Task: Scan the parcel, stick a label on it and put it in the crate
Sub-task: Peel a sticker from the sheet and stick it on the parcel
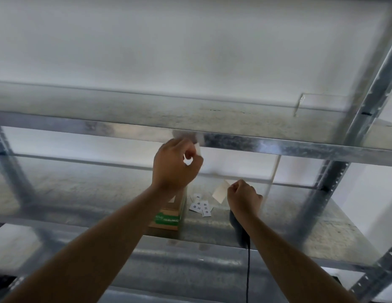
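Note:
My left hand (174, 166) is raised in front of the shelf beam, its fingers pinching a small white label (197, 148). My right hand (243, 196) is lower and to the right, pinching a pale strip of backing paper (219, 193). Below my left wrist a brown cardboard parcel (166, 219) with a green and white sticker stands on the metal shelf (300, 232). Several loose white labels (200, 207) with printed characters lie on the shelf between my hands. A black scanner (237, 230) with a black cable lies under my right forearm. No crate is in view.
A galvanised steel rack surrounds the work spot, with a horizontal beam (278, 146) just above my left hand and a perforated upright (322, 189) at the right. A white wall is behind the rack. The picture is motion-blurred.

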